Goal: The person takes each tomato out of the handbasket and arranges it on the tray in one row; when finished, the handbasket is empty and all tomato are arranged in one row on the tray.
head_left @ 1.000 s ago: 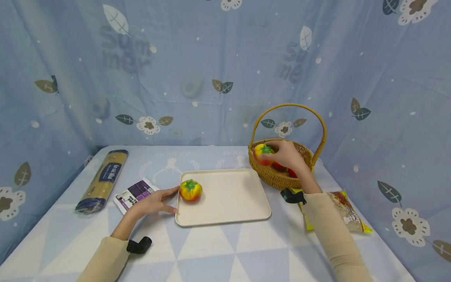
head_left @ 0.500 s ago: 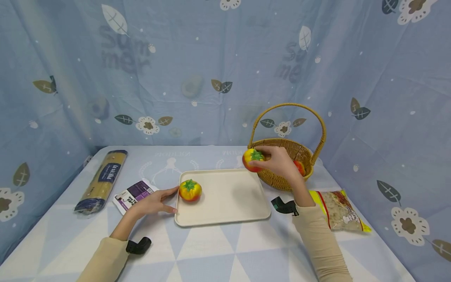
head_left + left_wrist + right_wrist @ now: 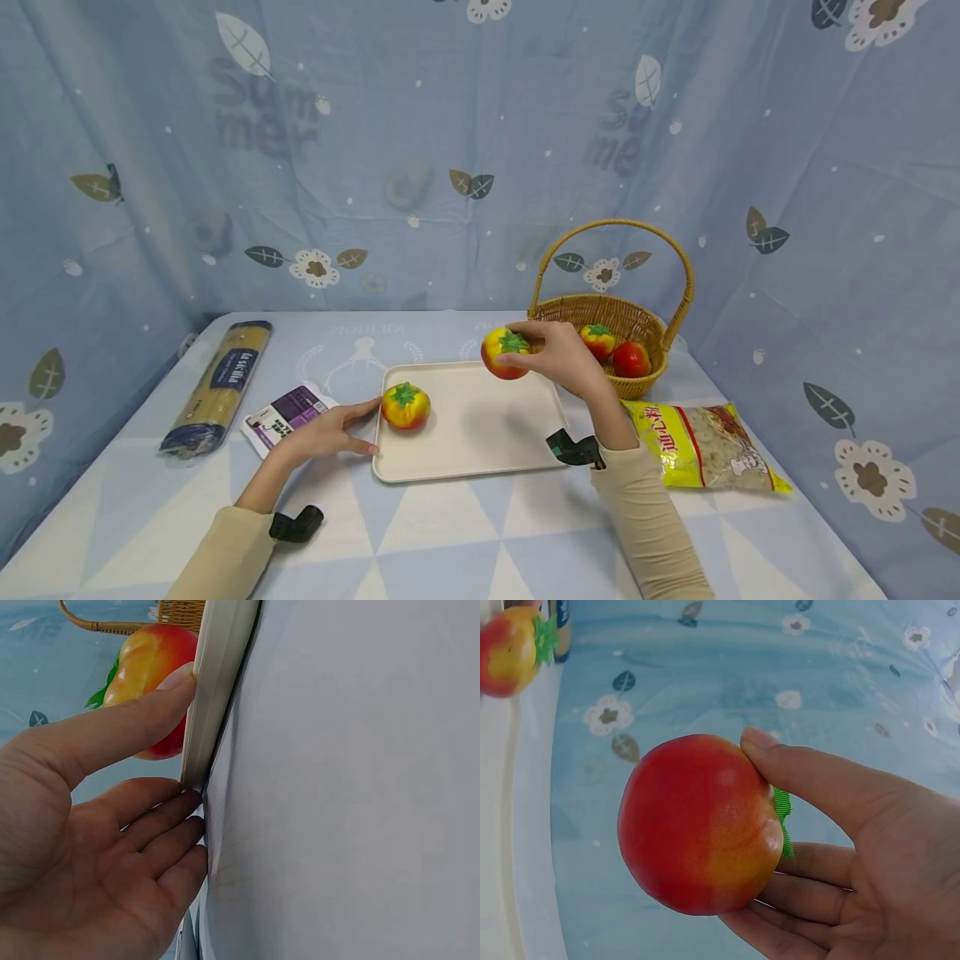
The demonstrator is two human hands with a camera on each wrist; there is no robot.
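Note:
My right hand point(image 3: 561, 357) pinches a red-and-yellow toy tomato point(image 3: 694, 825) with a green leafy top, thumb on one side and fingers on the other. It is held above the back right part of a cream rectangular tray point(image 3: 465, 442). A second toy tomato point(image 3: 406, 406) rests at the tray's left end. Beside that end lies my left hand point(image 3: 324, 433), its fingers nearly straight and its thumb point(image 3: 176, 679) touching the tray's rim. Nothing is gripped in the left palm.
At the back right stands a wicker basket point(image 3: 666, 362) with a tall handle, holding a toy tomato point(image 3: 597, 341) and a red fruit point(image 3: 632, 360). A yellow food bag point(image 3: 705, 446) lies in front of it. On the left are a pasta pack point(image 3: 217, 387) and a purple-and-white packet point(image 3: 288, 414).
My right hand has lifted the toy tomato out of the basket and carried it left over the tray. The left hand and the tray have stayed put.

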